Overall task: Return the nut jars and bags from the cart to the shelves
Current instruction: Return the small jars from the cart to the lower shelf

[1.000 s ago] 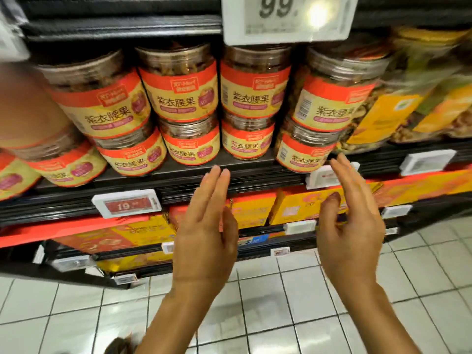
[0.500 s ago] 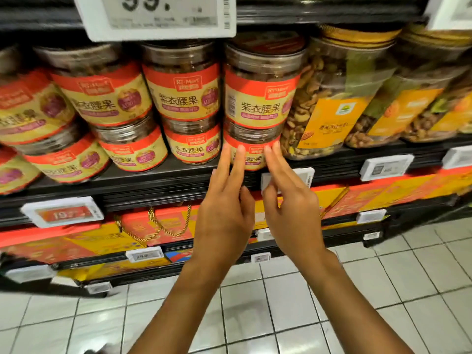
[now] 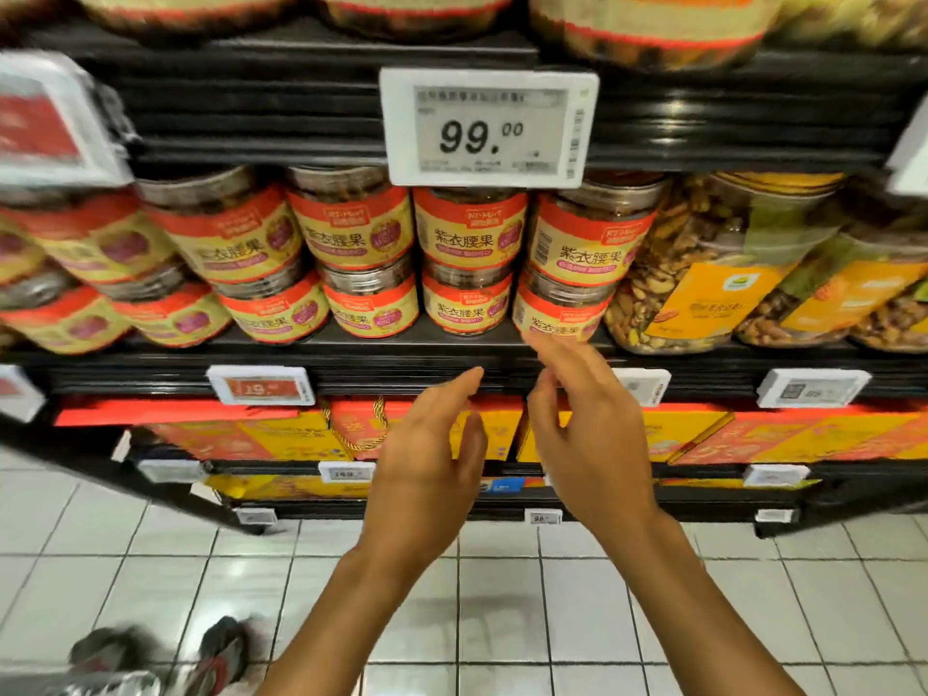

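Observation:
Red-and-yellow labelled nut jars (image 3: 467,228) stand two high along the black shelf (image 3: 401,344) at chest height. To their right sit bigger clear jars of mixed nuts (image 3: 703,273) with orange labels. My left hand (image 3: 427,459) is raised below the shelf edge, fingers apart, holding nothing. My right hand (image 3: 587,424) is beside it, empty too, with its fingertips just under the lower right jar (image 3: 557,313) at the shelf edge; whether they touch it I cannot tell. The cart is out of sight.
A large price tag reading 99.00 (image 3: 489,128) hangs from the shelf above. Smaller tags (image 3: 261,386) line the shelf edges. Orange and yellow gift boxes (image 3: 281,434) fill the lower shelves. White floor tiles (image 3: 502,595) lie below, with my shoes (image 3: 221,650) at the lower left.
The view has tilted and pulled back, showing more of the upper shelf. My hands have dropped slightly and spread a little apart, still empty, staying under the right-hand jars.

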### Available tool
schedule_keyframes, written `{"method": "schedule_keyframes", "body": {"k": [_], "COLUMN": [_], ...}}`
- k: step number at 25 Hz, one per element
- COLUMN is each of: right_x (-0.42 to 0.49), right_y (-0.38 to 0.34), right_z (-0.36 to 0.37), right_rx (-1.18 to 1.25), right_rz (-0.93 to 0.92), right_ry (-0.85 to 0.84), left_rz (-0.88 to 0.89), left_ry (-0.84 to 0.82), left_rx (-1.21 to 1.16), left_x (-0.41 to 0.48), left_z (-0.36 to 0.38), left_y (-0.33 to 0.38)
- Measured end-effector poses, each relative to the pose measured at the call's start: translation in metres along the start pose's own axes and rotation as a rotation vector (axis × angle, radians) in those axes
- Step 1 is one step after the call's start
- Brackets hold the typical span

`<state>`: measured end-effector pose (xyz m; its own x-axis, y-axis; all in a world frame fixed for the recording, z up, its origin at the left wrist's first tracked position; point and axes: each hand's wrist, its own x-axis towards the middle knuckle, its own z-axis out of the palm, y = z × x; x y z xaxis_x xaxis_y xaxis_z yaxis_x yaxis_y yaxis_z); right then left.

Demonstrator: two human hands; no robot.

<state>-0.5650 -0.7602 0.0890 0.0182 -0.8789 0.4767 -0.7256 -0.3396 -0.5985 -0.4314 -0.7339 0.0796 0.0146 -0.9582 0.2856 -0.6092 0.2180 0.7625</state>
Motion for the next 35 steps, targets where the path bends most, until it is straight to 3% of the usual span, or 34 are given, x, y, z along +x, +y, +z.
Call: {"method": "schedule_keyframes", "body": {"k": [6,15,19,28,31,35], "right_x": [-0.016,-0.138,-0.216,-0.408,-0.485,-0.57], "right_y": [-0.121,-0.297,-0.347,-0.433,-0.485,-0.563], "right_z": [-0.011,-0.038,-0.054,-0.121,-0.158,-0.202], "right_rx": [0.185,0.399,0.533,0.689,0.723,0.807], "right_rz": [-0.148,-0.163,-0.148,-0.35,-0.47,-0.569], "right_ry": [-0.219,-0.429,-0.576,-1.025,-1.177,-1.272], "left_rz": [-0.321,-0.435,-0.56,-0.763,-0.762,-0.705], "left_ry": [0.242,0.31,0.412,0.893,1.072,1.173], "left_rx": [-0.053,-0.107,-0.043,-0.096,-0.102,-0.085], "left_x": [-0.067,-0.214,-0.33,-0.631,-0.724,-0.819], "left_z": [-0.138,-0.303,-0.342,-0.351,-0.372,-0.422], "left_y": [0.013,0.051,0.067,0.189,0.242,0.286]}}
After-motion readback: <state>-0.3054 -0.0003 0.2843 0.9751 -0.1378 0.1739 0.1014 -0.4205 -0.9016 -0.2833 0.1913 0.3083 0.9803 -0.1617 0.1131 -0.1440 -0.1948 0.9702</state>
